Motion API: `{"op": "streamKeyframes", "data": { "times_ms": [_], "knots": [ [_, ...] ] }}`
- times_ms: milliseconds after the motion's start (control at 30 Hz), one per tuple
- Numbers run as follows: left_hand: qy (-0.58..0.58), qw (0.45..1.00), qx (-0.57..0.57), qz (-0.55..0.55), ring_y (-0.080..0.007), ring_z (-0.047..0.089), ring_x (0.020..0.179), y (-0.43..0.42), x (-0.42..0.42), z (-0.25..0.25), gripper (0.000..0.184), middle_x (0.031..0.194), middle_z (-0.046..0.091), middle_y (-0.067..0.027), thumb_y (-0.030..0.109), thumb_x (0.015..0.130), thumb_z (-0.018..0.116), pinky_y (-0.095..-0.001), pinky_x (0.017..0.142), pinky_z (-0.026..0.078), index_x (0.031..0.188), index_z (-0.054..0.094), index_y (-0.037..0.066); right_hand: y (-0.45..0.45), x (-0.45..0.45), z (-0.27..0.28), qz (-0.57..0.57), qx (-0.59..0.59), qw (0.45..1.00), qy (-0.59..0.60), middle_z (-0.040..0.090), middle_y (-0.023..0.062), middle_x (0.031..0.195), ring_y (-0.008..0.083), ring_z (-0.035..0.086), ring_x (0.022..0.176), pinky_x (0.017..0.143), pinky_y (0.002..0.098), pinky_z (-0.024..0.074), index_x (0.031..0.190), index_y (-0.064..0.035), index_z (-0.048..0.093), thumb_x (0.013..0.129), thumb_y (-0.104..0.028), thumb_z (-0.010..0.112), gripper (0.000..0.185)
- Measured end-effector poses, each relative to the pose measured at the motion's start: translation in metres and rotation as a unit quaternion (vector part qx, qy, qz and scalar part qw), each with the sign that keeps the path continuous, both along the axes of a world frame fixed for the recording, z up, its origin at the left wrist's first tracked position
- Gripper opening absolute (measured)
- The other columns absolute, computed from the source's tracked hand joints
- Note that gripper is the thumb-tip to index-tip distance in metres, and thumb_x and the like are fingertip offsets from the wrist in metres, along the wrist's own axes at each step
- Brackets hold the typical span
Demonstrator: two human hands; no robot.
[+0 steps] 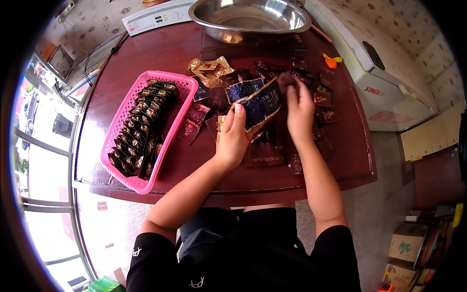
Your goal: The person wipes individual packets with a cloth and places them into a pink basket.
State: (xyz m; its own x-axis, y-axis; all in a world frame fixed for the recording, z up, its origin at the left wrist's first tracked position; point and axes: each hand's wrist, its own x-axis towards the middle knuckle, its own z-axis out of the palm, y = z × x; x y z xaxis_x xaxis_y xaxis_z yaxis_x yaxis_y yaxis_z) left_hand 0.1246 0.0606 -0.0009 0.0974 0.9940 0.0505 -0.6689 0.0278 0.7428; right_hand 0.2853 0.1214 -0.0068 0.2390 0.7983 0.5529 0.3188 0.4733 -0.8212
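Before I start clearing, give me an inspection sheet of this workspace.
Surface: dark red table, glossy, with packets scattered around its middle.
Job's things: blue gold-edged packet held up; black packets lined up in a pink plastic basket; dark red packets lying loose.
Clutter: crumpled gold wrapper; steel basin at the far side.
Hands: left hand grips the blue packet; right hand is beside it, fingertips blurred, grip unclear.
Cables: dark cord beyond the table's left edge.
Surroundings: windows left; white chest freezer right, with a black phone on top.
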Motion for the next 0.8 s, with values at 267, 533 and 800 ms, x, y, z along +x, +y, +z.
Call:
{"op": "streamKeyframes", "data": {
  "times_ms": [267, 533, 800],
  "knots": [
    [-0.035, 0.996, 0.027, 0.079, -0.0192, 0.056, 0.117, 0.01, -0.004, -0.003, 0.037, 0.129, 0.054, -0.0081, 0.032, 0.107, 0.035, -0.0419, 0.105, 0.045, 0.131, 0.044, 0.006, -0.038, -0.021, 0.032, 0.091, 0.171, 0.97, -0.147, 0.066, 0.0124, 0.106, 0.0233, 0.063, 0.098, 0.086, 0.0337, 0.0501, 0.117, -0.0016, 0.064, 0.089, -0.006, 0.066, 0.028],
    [0.073, 0.997, -0.021, -0.03, -0.0138, 0.057, 0.103, 0.0, -0.005, -0.01, 0.03, 0.116, 0.056, -0.0033, 0.04, 0.105, 0.039, -0.0352, 0.082, 0.053, 0.121, 0.047, 0.015, -0.026, -0.029, 0.017, 0.049, 0.14, 0.964, -0.22, 0.057, 0.0119, 0.096, 0.029, 0.06, 0.085, 0.073, 0.0366, 0.049, 0.108, -0.0039, 0.059, 0.086, -0.003, 0.066, 0.023],
    [-0.07, 0.997, -0.001, 0.044, -0.0187, 0.053, 0.121, 0.007, -0.006, -0.001, 0.041, 0.128, 0.056, -0.0074, 0.038, 0.106, 0.037, -0.0405, 0.105, 0.042, 0.135, 0.041, 0.009, -0.024, -0.008, 0.025, -0.085, 0.151, 0.979, -0.105, 0.062, 0.0122, 0.1, 0.0245, 0.06, 0.093, 0.085, 0.0359, 0.0473, 0.109, -0.0002, 0.059, 0.095, -0.011, 0.057, 0.018]
  ]
}}
